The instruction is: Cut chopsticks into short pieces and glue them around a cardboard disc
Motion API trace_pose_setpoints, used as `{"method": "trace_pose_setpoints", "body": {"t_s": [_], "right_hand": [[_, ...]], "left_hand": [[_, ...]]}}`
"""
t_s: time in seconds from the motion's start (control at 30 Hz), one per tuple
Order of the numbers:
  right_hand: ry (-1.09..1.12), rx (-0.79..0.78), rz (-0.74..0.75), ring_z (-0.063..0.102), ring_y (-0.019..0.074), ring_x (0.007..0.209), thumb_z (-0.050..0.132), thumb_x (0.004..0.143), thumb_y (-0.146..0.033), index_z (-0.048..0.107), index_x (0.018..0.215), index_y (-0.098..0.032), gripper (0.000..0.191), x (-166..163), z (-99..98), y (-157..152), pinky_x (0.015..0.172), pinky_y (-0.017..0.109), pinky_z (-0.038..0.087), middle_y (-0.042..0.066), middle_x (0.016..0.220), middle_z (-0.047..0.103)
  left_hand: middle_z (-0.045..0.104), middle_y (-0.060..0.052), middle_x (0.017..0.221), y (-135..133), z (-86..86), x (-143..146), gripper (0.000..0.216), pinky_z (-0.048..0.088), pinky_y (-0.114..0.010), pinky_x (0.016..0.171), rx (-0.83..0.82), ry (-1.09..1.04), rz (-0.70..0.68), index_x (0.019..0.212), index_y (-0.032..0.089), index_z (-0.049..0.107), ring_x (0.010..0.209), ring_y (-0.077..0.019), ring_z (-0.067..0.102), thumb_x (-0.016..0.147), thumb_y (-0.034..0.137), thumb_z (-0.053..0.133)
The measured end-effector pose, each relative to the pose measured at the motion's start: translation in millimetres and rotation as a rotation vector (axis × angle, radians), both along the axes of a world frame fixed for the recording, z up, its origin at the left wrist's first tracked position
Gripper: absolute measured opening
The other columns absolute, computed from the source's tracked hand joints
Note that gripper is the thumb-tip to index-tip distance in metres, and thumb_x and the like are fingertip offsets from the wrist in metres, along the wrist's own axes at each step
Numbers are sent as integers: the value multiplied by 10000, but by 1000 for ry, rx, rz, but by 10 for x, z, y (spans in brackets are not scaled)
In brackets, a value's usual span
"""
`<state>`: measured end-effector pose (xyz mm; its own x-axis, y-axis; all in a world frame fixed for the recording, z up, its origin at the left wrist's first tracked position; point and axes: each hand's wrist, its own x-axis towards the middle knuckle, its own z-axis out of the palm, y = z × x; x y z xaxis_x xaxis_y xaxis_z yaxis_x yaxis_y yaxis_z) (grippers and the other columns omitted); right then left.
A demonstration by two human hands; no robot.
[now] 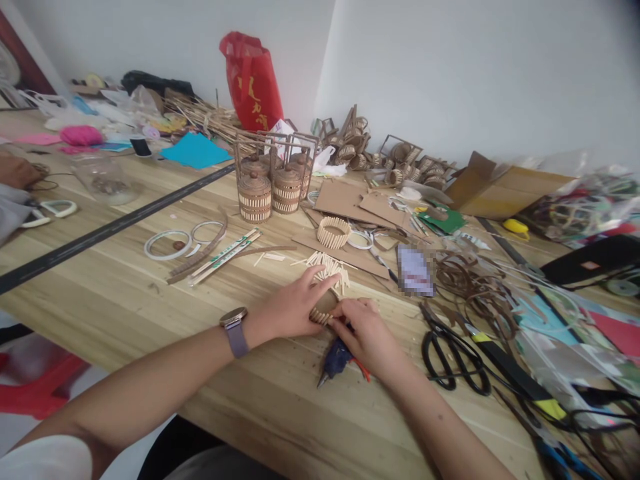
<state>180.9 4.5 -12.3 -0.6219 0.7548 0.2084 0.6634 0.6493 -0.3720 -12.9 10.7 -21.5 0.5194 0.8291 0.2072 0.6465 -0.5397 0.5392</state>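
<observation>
A small round band of cardboard edged with short wooden sticks (323, 316) is held low over the table. My left hand (293, 305) curls around its left and far sides, thumb and fingers closed on it. At its near right edge, my right hand (367, 333) pinches the rim; whether a loose stick is between those fingertips is hidden. Just beyond the fingers lies a pile of short pale sticks (327, 263). A blue glue gun (336, 360) rests below my right hand, partly covered by it. Farther back sits another stick-covered ring (333, 233).
Black-handled scissors (453, 353) and brown curled strips (470, 287) lie to the right. Lidded stick-covered pots (255, 198) stand behind, near cardboard sheets (345, 203). Tape rolls (167, 245) and packaged chopsticks (225, 257) lie left. Another person's sleeve (13, 210) shows far left.
</observation>
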Motion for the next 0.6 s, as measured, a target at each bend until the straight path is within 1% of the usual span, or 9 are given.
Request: {"method": "trace_pose_setpoints", "body": {"t_s": [0.13, 0.2, 0.27, 0.33, 0.43, 0.5, 0.6], "right_hand": [[11, -37, -20, 599, 193, 777, 599, 878, -180, 589, 813, -202, 70, -8, 7, 0, 774, 323, 396, 17, 792, 665], [24, -45, -41, 601, 194, 773, 636, 854, -207, 595, 853, -207, 40, 1, 35, 3, 756, 318, 409, 13, 800, 665], [49, -40, -70, 593, 191, 750, 646, 837, -234, 588, 867, -206, 70, 37, 86, 13, 722, 307, 419, 13, 789, 654], [66, -51, -103, 573, 180, 700, 606, 853, -261, 566, 811, -205, 81, 113, 156, 26, 667, 287, 415, 9, 740, 629], [4, -158, -145, 503, 152, 581, 540, 879, -342, 499, 676, -214, 243, 294, 267, 31, 553, 253, 363, -14, 619, 558], [-77, -242, -178, 453, 139, 535, 514, 884, -404, 472, 639, -218, 311, 435, 327, 13, 507, 243, 317, -25, 569, 512], [-173, -359, -206, 459, 141, 553, 535, 866, -429, 499, 672, -214, 291, 613, 374, -46, 506, 238, 312, -21, 589, 520]], "left_hand": [[219, -206, 1501, 6, -18, 5, 905, 461, -502, 980, 5, 4, 4, 1464, 217, 223, 1322, -387, 399, 718, 193, 734], [212, -198, 1508, 13, -27, 1, 898, 470, -502, 970, -4, 2, 5, 1466, 233, 219, 1312, -380, 415, 732, 214, 736], [200, -183, 1519, 21, -29, -12, 925, 476, -499, 965, -16, -4, -1, 1470, 270, 206, 1302, -371, 433, 727, 229, 756], [183, -171, 1531, 31, -25, -32, 980, 469, -496, 978, -31, -9, -10, 1474, 300, 192, 1300, -363, 439, 702, 224, 790], [151, -165, 1546, 41, -9, -63, 1013, 448, -490, 1007, -62, -13, -18, 1478, 314, 190, 1311, -356, 433, 685, 197, 809], [136, -161, 1552, 39, 2, -68, 1006, 424, -496, 1034, -70, -16, -12, 1479, 312, 199, 1349, -360, 383, 687, 195, 808], [134, -165, 1549, 24, 5, -46, 1036, 389, -513, 1067, -81, -18, 24, 1477, 288, 218, 1392, -374, 301, 649, 234, 838]]}}
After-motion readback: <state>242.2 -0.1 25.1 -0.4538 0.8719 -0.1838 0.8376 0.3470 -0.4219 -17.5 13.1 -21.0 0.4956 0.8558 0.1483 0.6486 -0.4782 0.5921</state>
